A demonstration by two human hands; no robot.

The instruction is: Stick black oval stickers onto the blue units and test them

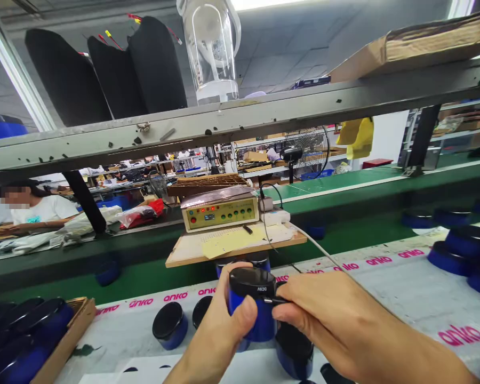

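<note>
My left hand (218, 325) is wrapped round a blue cup-shaped device with a glossy black end (260, 322), thumb on its near side. "DC5V" is printed on the device near its rim. In a pinch of thumb and fingers, my right hand (332, 309) holds a cable plug (269, 301), its metal tip against the side of the device under the print. I cannot tell how far the tip is in. Close by on the bench stand similar blue-and-black devices, one left of my hands (170, 326) and one below them (295, 349).
Behind my hands, a yellow-fronted test box (222, 213) with red lights sits on a wooden board (176, 256). A white cable (320, 248) runs down rightward. A carton (70, 341) of devices is at left, more devices (452, 256) at right. A metal shelf (264, 114) crosses overhead.
</note>
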